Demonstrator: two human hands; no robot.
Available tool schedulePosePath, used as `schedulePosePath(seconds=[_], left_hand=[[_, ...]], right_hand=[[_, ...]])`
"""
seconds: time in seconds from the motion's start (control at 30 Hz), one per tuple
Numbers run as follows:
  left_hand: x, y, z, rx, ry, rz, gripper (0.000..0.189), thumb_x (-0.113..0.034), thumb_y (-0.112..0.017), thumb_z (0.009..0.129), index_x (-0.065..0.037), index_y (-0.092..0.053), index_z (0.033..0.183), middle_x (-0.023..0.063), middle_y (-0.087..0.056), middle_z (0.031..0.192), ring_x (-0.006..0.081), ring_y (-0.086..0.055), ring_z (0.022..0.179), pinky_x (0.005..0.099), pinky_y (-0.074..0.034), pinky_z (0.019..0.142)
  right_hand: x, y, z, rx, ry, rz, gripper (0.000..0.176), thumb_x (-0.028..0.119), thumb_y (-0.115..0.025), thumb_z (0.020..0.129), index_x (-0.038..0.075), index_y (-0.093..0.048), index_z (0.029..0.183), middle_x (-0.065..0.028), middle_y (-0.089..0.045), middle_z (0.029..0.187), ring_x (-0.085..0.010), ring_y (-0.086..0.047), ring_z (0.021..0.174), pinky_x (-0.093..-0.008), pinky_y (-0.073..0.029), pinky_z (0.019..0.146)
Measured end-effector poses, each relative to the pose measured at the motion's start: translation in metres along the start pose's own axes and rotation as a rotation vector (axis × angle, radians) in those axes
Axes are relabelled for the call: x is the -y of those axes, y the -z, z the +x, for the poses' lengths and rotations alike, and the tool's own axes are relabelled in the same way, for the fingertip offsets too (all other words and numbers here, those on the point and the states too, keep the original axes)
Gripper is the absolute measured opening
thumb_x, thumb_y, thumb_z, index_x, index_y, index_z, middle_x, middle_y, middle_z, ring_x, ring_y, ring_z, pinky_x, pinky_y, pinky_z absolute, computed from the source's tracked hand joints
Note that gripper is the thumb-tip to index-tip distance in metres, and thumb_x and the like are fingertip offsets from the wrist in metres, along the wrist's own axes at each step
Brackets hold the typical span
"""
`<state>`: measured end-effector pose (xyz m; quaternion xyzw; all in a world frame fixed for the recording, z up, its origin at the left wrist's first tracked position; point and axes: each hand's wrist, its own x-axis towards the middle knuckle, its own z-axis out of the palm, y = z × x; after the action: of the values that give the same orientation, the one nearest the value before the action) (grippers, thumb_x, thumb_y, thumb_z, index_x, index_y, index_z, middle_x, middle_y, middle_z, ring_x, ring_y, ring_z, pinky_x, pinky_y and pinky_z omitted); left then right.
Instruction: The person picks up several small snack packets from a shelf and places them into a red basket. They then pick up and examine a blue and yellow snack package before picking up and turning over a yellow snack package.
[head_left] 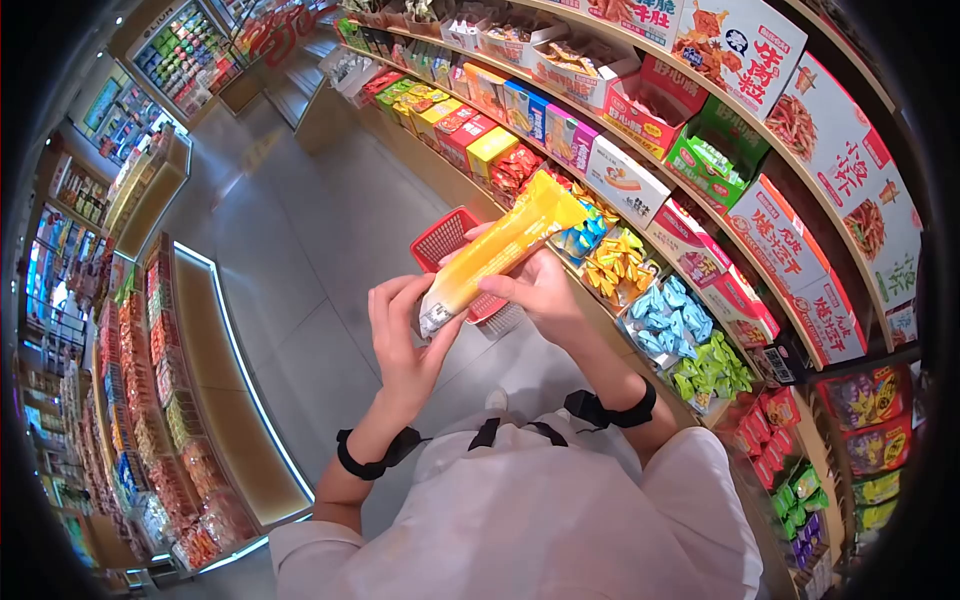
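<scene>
A long yellow snack packet (500, 245) with a white lower end is held up at a slant in front of my chest. My left hand (400, 335) grips its lower, white end between thumb and fingers. Farther up, my right hand (540, 295) is closed round the packet, its thumb lying on the front and its fingers partly hidden behind. Below the packet, a red plastic basket (435, 238) shows in part; my hands and the packet cover the rest of it.
Shelves of boxed snacks (625, 180) curve along the right side. Bins of wrapped sweets, among them light blue ones (668, 318) and green ones (713, 368), line the lower ledge. Across the grey tiled floor (330, 210), a lit display counter (225, 390) stands on the left.
</scene>
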<state>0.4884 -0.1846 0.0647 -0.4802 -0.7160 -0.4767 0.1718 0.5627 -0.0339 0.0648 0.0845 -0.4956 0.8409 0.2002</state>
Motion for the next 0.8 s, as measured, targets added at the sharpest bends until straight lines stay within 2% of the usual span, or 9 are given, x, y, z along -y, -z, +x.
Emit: schedulePosePath(seconds=[0.13,0.2,0.27,0.4,0.5,0.53,0.63,0.67,0.8], left_hand=[[-0.004,0.002,-0.003,0.133,0.065,-0.234,0.044,-0.017,-0.07,0.071,-0.001,-0.051,0.107,0.0121,-0.05,0.098,0.0245,-0.05,0.09,0.0329,-0.041,0.079],[0.0,0.003,0.001,0.248,-0.113,-0.194,0.046,-0.02,-0.068,0.072,-0.001,-0.05,0.11,0.0119,-0.051,0.098,0.0238,-0.05,0.09,0.033,-0.04,0.08],[0.003,0.002,0.002,0.315,-0.231,-0.138,0.047,-0.019,-0.066,0.074,-0.001,-0.048,0.113,0.0113,-0.05,0.102,0.0218,-0.048,0.093,0.0328,-0.039,0.081],[0.014,-0.005,0.012,0.172,0.004,-0.337,0.047,-0.015,-0.064,0.076,-0.001,-0.045,0.117,0.0102,-0.044,0.111,0.0205,-0.046,0.098,0.0323,-0.038,0.085],[0.025,-0.006,0.029,0.132,0.165,-0.63,0.073,-0.018,-0.073,0.068,-0.004,-0.034,0.128,0.0125,-0.037,0.124,0.0201,-0.045,0.105,0.0313,-0.04,0.085],[0.033,-0.007,0.032,0.159,0.236,-0.782,0.077,-0.024,-0.073,0.07,-0.003,-0.03,0.131,0.0136,-0.038,0.127,0.0204,-0.046,0.109,0.0319,-0.04,0.087],[0.032,-0.006,0.048,0.307,0.469,-1.23,0.078,-0.028,-0.073,0.072,-0.001,-0.029,0.131,0.0151,-0.043,0.126,0.0211,-0.047,0.112,0.033,-0.039,0.092],[0.039,-0.004,0.05,0.404,0.507,-1.279,0.073,-0.027,-0.071,0.075,0.0,-0.031,0.13,0.0154,-0.047,0.123,0.0219,-0.048,0.113,0.0338,-0.038,0.095],[0.044,-0.012,0.046,0.398,0.55,-1.342,0.061,-0.024,-0.068,0.077,-0.002,-0.037,0.124,0.0129,-0.049,0.118,0.0202,-0.05,0.109,0.0325,-0.041,0.094]], right_hand=[[0.0,0.008,0.002,-0.074,0.033,0.15,0.043,0.008,-0.055,0.086,-0.001,-0.029,0.119,-0.0198,-0.055,0.105,-0.0264,-0.056,0.101,-0.0379,-0.046,0.087],[0.004,0.014,0.005,-0.098,-0.041,0.172,0.03,0.019,-0.048,0.091,0.0,-0.038,0.111,-0.0164,-0.058,0.097,-0.0215,-0.06,0.089,-0.033,-0.05,0.078],[0.007,0.018,0.007,-0.139,-0.106,0.102,0.029,0.028,-0.042,0.094,0.0,-0.047,0.103,-0.0132,-0.06,0.088,-0.0138,-0.061,0.075,-0.0252,-0.05,0.064],[0.02,0.022,0.007,-0.062,-0.263,0.092,0.033,0.033,-0.042,0.093,0.002,-0.05,0.104,-0.0096,-0.061,0.076,-0.0092,-0.058,0.06,-0.02,-0.046,0.053],[0.031,0.018,0.007,0.048,-0.366,0.051,0.034,0.033,-0.043,0.093,0.002,-0.052,0.104,-0.0097,-0.062,0.075,-0.009,-0.058,0.059,-0.019,-0.045,0.053],[0.031,0.016,0.008,0.049,-0.401,0.03,0.035,0.034,-0.046,0.091,0.003,-0.053,0.104,-0.0093,-0.062,0.074,-0.0086,-0.058,0.058,-0.0184,-0.045,0.052],[0.033,0.014,0.01,0.137,-0.468,-0.063,0.036,0.035,-0.048,0.09,0.003,-0.053,0.105,-0.0088,-0.063,0.074,-0.0084,-0.058,0.058,-0.0189,-0.045,0.051],[0.035,0.013,0.01,0.152,-0.495,-0.06,0.036,0.036,-0.049,0.09,0.003,-0.052,0.105,-0.0089,-0.063,0.074,-0.008,-0.058,0.058,-0.0194,-0.045,0.05],[0.037,0.013,0.011,0.12,-0.515,-0.066,0.037,0.035,-0.049,0.09,0.003,-0.049,0.108,-0.0105,-0.064,0.077,-0.01,-0.06,0.06,-0.0203,-0.046,0.052]])
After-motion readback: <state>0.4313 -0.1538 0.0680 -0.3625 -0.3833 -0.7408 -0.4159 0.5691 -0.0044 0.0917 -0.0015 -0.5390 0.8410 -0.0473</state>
